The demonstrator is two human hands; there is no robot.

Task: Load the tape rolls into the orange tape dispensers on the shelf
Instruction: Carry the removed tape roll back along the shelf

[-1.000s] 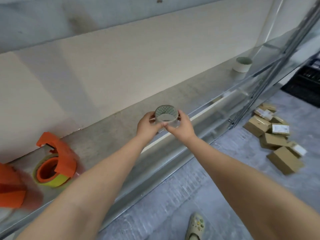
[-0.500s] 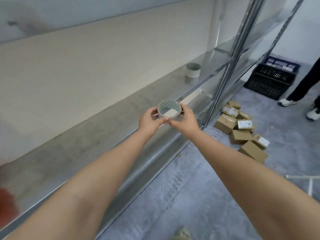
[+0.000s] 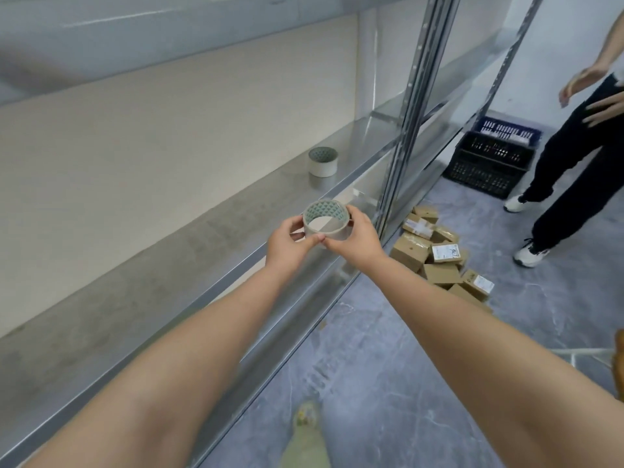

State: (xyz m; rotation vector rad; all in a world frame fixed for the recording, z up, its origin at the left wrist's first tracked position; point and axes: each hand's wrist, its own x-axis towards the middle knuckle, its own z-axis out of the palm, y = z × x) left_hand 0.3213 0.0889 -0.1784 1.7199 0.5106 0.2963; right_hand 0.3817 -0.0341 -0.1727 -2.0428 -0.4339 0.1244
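Nearest, at the bottom edge, a foot in a pale green shoe (image 3: 305,430) stands on the grey floor (image 3: 388,383). Two bare forearms reach forward from the lower corners and meet over the front edge of the metal shelf (image 3: 118,298). The left hand (image 3: 288,244) and the right hand (image 3: 356,236) grasp one tape roll (image 3: 326,219) between them. The fingers of each hand curl round its outer wall, the left hand on the left side and the right hand on the right, with the thumbs close together on the near side. The roll's open core faces up, and a green triangle pattern shows on the inner wall. Farther along the shelf, to the right, a second tape roll (image 3: 323,161) stands on end, well apart from the held one. On the floor to the right of the shelf posts lies a heap of cardboard boxes (image 3: 435,255), some with white labels. Beyond them sits a dark plastic crate (image 3: 489,163). At the far right stands another person (image 3: 574,157) in dark trousers and white shoes.
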